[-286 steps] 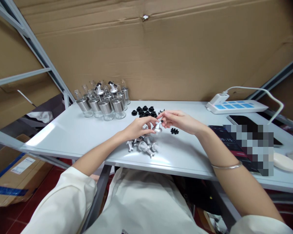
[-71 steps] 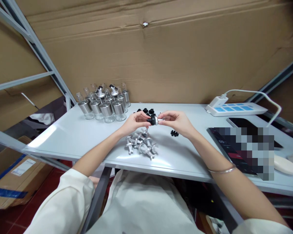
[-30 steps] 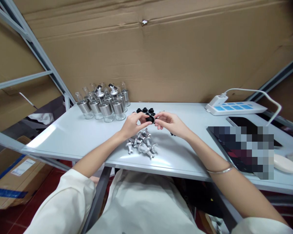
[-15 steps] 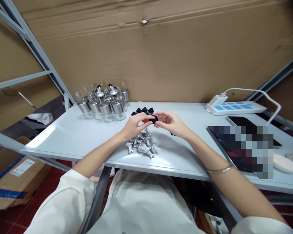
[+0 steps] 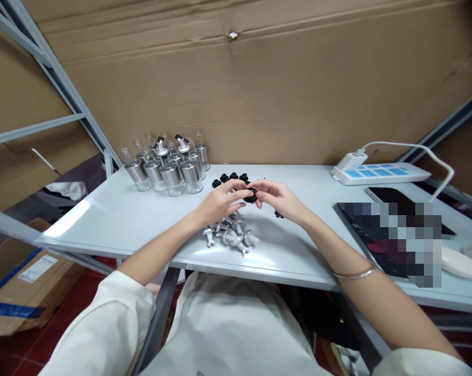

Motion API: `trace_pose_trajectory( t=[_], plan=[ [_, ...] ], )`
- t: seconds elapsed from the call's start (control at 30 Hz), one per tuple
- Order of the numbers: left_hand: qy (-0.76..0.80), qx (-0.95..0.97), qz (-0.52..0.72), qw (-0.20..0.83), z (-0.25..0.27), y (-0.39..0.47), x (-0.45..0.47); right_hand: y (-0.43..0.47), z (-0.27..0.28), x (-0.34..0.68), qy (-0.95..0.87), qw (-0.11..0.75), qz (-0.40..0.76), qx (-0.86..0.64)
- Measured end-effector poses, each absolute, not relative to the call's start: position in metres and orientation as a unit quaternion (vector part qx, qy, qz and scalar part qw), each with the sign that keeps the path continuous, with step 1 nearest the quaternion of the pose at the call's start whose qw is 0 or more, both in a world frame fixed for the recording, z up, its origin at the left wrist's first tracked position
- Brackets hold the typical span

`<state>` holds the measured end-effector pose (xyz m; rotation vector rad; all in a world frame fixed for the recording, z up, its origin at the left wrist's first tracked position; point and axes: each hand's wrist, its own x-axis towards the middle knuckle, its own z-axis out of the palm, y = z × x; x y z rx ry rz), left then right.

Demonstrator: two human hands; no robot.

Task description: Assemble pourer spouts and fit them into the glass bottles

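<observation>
Lower than half a second ago, the thumb of the left hand [image 5: 219, 201] hangs clear of the black disc [image 5: 250, 195]. Nearest, glossy white-and-silver spouts [image 5: 232, 238] lie heaped on the smooth table [image 5: 102, 219]. Just past them, above the tabletop, the right hand [image 5: 279, 199] pinches the disc's edge; the left's spread fingers touch its face. Beyond, round black stoppers [image 5: 223, 178] cluster; left of them, clear glass bottles [image 5: 170, 175] wear brushed-metal sleeves, two spout-topped.

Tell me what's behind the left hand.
Beyond the left hand, several black pieces sit on the table. Anything directly behind the hand is covered, so their full number can't be told.
</observation>
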<state>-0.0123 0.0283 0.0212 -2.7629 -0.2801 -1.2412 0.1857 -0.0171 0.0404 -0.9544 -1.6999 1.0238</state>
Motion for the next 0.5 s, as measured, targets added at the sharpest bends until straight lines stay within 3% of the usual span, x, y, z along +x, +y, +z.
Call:
trace_pose_trajectory(
  t=[0.23, 0.5],
  plan=[
    [-0.105, -0.908, -0.395, 0.085, 0.0195, 0.03, -0.015, -0.0184, 0.0434, 0.1849, -0.69, 0.435, 0.429, -0.388],
    [-0.078, -0.892, -0.411, 0.168, 0.0243, 0.0271, -0.0137, -0.0212, 0.0451, 0.1856, -0.653, 0.381, 0.523, -0.393]
  ],
)
